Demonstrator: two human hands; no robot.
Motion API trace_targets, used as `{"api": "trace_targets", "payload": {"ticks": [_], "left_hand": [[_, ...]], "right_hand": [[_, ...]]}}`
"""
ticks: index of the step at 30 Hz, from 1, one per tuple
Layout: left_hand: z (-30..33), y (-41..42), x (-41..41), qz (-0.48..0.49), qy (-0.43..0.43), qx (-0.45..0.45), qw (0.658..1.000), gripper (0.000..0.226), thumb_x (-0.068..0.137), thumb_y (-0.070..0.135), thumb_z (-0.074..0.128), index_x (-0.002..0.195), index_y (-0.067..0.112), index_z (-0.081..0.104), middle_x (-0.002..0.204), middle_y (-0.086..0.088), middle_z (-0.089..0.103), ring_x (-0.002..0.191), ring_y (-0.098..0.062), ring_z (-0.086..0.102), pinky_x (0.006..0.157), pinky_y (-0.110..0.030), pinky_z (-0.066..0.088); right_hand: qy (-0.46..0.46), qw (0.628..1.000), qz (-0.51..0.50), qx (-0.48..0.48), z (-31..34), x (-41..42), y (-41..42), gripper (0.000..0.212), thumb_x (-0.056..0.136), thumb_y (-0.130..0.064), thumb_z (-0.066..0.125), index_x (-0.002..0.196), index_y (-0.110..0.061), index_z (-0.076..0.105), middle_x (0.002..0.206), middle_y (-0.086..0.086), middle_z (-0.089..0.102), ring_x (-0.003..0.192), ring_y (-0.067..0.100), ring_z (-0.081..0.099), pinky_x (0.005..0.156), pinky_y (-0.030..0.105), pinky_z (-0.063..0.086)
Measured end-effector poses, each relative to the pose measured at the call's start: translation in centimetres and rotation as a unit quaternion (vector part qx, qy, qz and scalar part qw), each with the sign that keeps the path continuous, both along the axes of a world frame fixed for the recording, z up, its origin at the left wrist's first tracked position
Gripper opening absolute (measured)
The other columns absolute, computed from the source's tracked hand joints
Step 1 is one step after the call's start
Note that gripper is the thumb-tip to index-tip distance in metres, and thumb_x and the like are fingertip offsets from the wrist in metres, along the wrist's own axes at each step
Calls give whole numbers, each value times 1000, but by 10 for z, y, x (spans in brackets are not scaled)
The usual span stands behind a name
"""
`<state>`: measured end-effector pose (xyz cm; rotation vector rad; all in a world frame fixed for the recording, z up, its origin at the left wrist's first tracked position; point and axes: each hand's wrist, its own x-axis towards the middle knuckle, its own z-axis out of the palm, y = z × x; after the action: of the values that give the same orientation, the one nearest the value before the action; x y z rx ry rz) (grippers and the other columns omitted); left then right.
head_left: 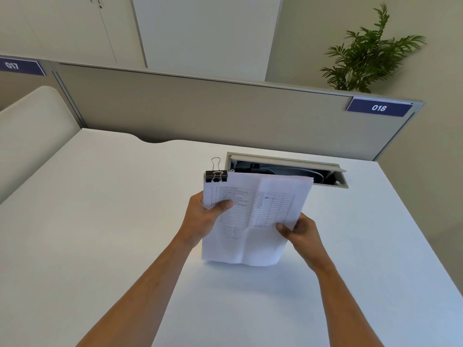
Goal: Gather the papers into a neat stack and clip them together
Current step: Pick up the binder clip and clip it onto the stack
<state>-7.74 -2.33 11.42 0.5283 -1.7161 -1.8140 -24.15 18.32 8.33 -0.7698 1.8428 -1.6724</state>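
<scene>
- The left hand (200, 216) grips the papers (250, 221) at their left edge, just below the clip (216, 175): thumb pressed on the printed face, fingers hidden behind the sheets.
- The clip, black with wire loops, bites the top left corner of the papers; one loop stands up above the edge, the other lies folded flat on the clip's black face.
- The papers stand nearly upright, held above the worktop (100, 221); whether the bottom edge touches it I cannot tell.
- The stack looks light and floppy. A soft crease runs down its middle and the lower part bulges, so I judge it will sag or fan out if held by one corner only. The firmest hold is likely close beside the clip, where the sheets are pinned; the free right and bottom edges may slide apart.
- The right hand (298, 229) pinches the lower right edge of the papers, thumb in front, fingers curled behind.
- Behind the papers an open cable hatch (288, 169) sits in the worktop, with a raised lid edge to stay off.
- Left of the papers and nearer than them, the worktop is bare; on the right it ends at an edge, and a partition (225, 111) closes off the far side beyond the hatch.
</scene>
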Motion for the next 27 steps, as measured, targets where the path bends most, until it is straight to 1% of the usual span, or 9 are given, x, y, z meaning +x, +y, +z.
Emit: {"api": "trace_targets", "payload": {"ticks": [3,6,8,12,15,18,22,25,27], "left_hand": [[4,-10,-1,25,-3,-4,1000,24,83,14,77,105,23,73,102,6,77,94,-12,73,73,-18,55],[7,-21,-2,53,-6,4,999,27,82,16,78,106,27,72,103,8,77,93,-12,73,70,-19,56],[8,-30,-3,67,-10,2,998,29,82,19,79,109,24,70,104,8,76,92,-13,74,68,-21,58],[3,-54,-4,93,-47,-1,995,36,79,21,81,111,18,64,104,5,75,91,-15,73,70,-27,61],[-6,-72,-2,88,-83,5,993,44,76,21,84,110,28,58,102,11,74,90,-6,72,65,-19,57],[-23,-91,3,71,-123,14,990,54,74,18,85,112,36,51,105,10,72,89,-5,72,63,-17,57],[-51,-116,12,80,-181,23,980,63,71,21,88,120,32,50,107,1,73,88,-11,74,69,-25,58],[-67,-140,11,98,-211,24,972,71,63,34,86,124,31,50,110,1,72,94,-16,72,81,-40,59],[-74,-161,7,105,-220,15,970,71,63,36,84,125,32,49,111,1,72,95,-17,72,84,-42,59]], "right_hand": [[21,1000,7,10,1,0,-13,32,89,-8,68,114,-28,64,112,-10,73,106,14,69,86,26,57],[39,999,7,2,3,3,-26,33,92,-10,65,119,-28,61,116,-12,71,106,10,68,83,23,56],[34,999,-10,-9,2,5,-37,31,92,-10,64,119,-26,62,116,-8,71,104,11,69,81,26,57],[5,998,-59,-14,-6,8,-65,21,92,-10,64,113,-16,63,111,2,72,99,20,70,81,38,59],[-2,997,-74,-5,-13,11,-90,20,93,-11,63,111,-19,62,110,-2,72,98,16,70,80,32,59],[-20,995,-94,-7,-22,10,-117,19,94,-11,61,110,-20,62,109,-4,71,97,13,70,80,30,59],[-39,993,-115,4,-36,5,-157,19,94,-12,60,108,-25,60,109,-5,70,96,11,69,76,24,59],[-45,993,-105,32,-49,-1,-190,22,94,-13,60,109,-28,57,109,-7,68,98,11,67,82,30,58],[-49,992,-108,53,-58,-5,-215,24,94,-13,60,112,-27,56,110,-8,67,101,12,66,88,36,57]]}}
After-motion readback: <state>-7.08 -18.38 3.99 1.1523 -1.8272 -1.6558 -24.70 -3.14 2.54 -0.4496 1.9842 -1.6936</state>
